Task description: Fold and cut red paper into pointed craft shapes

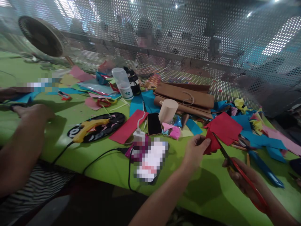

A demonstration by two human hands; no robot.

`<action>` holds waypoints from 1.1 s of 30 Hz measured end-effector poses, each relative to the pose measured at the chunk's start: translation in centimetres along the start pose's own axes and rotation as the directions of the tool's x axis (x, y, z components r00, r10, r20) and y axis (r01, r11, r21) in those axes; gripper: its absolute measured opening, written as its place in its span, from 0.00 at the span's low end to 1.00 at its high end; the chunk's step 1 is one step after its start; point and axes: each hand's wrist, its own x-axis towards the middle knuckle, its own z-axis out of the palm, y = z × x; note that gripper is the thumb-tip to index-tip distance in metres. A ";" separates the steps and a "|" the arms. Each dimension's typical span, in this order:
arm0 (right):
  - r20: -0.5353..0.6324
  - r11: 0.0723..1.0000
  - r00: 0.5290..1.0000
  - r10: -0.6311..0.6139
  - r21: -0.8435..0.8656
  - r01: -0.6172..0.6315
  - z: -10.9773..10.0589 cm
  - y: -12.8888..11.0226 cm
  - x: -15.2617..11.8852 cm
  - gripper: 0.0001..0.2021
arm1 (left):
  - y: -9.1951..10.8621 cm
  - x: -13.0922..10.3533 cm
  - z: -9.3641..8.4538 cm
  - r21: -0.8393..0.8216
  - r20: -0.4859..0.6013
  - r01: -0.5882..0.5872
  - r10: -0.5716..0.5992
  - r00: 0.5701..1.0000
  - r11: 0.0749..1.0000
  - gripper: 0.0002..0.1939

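The left hand (pixel 197 147) pinches red paper (pixel 212 143) right of centre; the right hand (pixel 241 179) is wrapped round the scissors (pixel 248 181), though whether their blades bite the paper is hard to tell. Cutting well wants taut paper, fingertips clear of the blades. Bare surface (pixel 210 197) opens below to its near edge; blue paper (pixel 264 139) crowds the right.

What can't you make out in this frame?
Head view:
Lit phone screen: contents masked by pixelation.
Left hand: some fingertips hidden by the red paper.
People: obscured by the perforated panel.
Co-worker's forearm: cut off by the left edge.
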 end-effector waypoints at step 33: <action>-0.443 0.518 0.829 -0.340 -0.824 -0.228 -22.1 5.7 11.0 0.23 | -0.6 0.2 -0.4 0.400 0.042 -0.034 0.019 0.999 0.916 0.15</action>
